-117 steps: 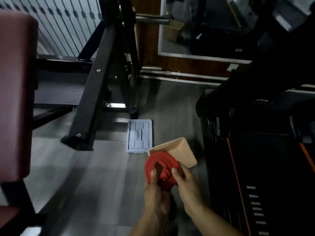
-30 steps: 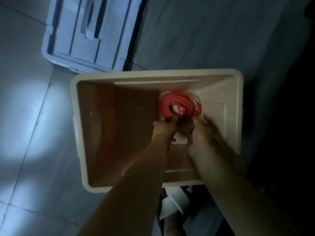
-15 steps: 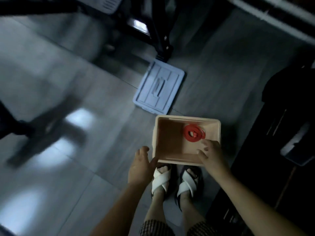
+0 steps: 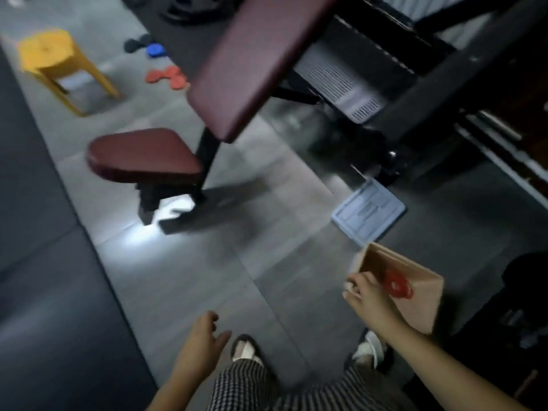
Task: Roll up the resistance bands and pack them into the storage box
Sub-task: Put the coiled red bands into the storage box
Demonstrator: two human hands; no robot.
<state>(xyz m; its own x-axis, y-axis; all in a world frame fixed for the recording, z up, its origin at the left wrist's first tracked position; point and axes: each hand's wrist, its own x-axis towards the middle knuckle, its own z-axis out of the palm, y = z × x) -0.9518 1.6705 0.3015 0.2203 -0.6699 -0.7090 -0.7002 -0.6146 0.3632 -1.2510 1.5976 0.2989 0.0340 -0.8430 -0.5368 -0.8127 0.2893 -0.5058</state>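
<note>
Looking through the head camera, the coiled red rubber resistance band now lies alone inside the open beige plastic storage box. A second ago both hands were down in the box settling it. They have since come out, and the view has swung up and away toward 10 o'clock, across the grey floor.

The left hand hangs empty at 6 o'clock, fingers loose and spread. The right hand sits at the box's near rim with its fingers bent. Blur hides whether it grips the rim or only brushes it.

I judge this band packed, and the search for another beginning.

The band looks like a flat, fairly tight spiral, holding its shape against the box floor, toward the far wall. The pale blue-grey plastic lid lies on the floor at 11 o'clock from the box, so closing remains undone.
</note>
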